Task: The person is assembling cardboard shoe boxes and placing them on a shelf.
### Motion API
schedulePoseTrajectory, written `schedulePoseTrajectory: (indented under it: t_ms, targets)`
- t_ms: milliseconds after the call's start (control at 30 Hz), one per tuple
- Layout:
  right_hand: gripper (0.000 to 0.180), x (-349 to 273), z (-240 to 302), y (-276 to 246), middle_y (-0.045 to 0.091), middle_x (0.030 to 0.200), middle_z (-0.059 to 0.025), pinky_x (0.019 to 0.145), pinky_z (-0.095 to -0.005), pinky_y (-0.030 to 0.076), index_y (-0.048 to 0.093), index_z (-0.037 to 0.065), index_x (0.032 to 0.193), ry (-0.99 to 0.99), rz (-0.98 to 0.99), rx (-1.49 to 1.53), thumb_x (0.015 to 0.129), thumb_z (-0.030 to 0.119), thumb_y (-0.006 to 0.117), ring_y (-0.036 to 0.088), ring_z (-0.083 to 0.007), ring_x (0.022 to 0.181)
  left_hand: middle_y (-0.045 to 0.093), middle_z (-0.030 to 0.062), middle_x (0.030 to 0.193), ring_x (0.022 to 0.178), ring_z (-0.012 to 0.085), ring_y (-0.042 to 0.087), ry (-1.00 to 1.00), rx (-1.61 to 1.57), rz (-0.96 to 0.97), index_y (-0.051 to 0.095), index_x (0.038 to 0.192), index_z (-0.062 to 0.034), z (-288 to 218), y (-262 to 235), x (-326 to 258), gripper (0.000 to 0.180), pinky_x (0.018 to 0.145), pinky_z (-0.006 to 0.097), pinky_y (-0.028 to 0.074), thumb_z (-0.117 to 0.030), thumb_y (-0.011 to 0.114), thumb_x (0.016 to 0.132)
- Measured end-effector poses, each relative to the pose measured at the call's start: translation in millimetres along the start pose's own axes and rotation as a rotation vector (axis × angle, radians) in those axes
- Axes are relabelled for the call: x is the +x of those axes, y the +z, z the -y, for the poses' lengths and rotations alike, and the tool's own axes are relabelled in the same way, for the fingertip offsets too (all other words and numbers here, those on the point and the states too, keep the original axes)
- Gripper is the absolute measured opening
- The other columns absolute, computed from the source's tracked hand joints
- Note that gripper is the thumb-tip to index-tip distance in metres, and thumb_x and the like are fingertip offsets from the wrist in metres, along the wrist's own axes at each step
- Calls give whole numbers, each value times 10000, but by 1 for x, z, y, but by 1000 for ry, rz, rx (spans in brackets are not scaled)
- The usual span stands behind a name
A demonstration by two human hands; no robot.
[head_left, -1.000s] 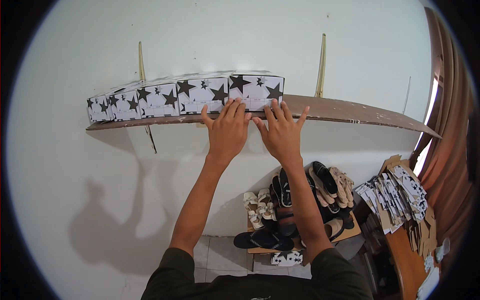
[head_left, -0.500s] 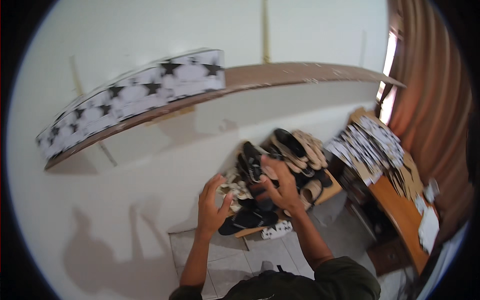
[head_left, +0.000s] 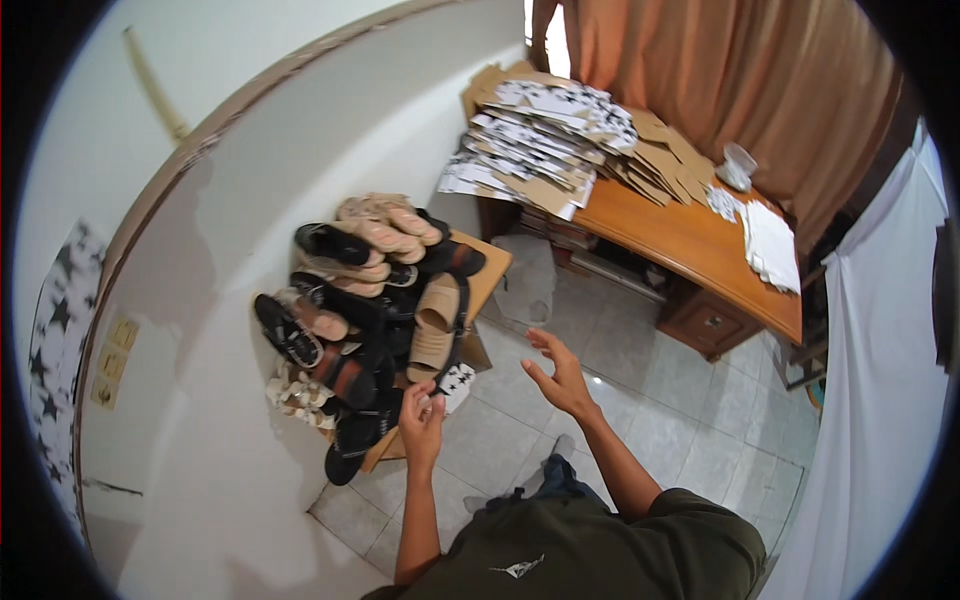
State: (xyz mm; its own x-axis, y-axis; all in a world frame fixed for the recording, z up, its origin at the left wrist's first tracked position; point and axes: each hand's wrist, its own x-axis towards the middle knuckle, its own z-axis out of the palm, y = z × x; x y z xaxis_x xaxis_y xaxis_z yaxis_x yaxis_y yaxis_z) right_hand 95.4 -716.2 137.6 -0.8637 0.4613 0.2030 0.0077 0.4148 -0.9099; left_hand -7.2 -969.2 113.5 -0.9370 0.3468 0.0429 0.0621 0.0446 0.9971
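Observation:
My left hand [head_left: 421, 425] is raised with its fingers loosely curved and the thumb a little apart, and nothing shows in it. Behind it in the picture lies a heap of sandals on a small wooden table [head_left: 492, 272]. A tan sandal [head_left: 434, 335] lies on the right of the heap, black sandals [head_left: 357, 440] on its near side, and pink-beige ones [head_left: 385, 225] at its far end. My right hand [head_left: 563, 380] hangs over the tiled floor, fingers spread and empty, well to the right of the table.
Flattened star-printed cardboard boxes [head_left: 545, 140] are piled on a wooden desk [head_left: 670, 235], with a white stack [head_left: 770, 245] at its right. A starred box [head_left: 458, 386] sits low beside the small table. A shelf [head_left: 205, 130] runs along the left wall. White cloth [head_left: 875, 290] hangs at right.
My view has swung to the right, bringing the desk and white cloth further in. My hands have moved further apart from the sandals, and the right one is now over the floor.

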Motion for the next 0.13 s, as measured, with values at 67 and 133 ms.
schedulePoseTrajectory:
  t_ms: [67, 133]
  targets:
    - [575, 9, -12, -36, 600, 1367, -188, 1038, -447, 469, 502, 37, 1425, 11, -78, 53, 941, 281, 695, 593, -315, 1229, 624, 149, 1303, 1097, 192, 632, -6, 15, 64, 557, 1297, -22, -4, 48, 25, 395, 917, 297, 501, -150, 710, 955]
    - [565, 23, -27, -73, 597, 1379, -182, 1048, -450, 465, 501, 59, 1434, 21, -116, 68, 949, 282, 687, 583, -327, 1254, 620, 119, 1316, 1121, 179, 618, -53, -11, 139, 567, 1298, -55, -15, 98, 52, 385, 925, 286, 499, -188, 710, 966]
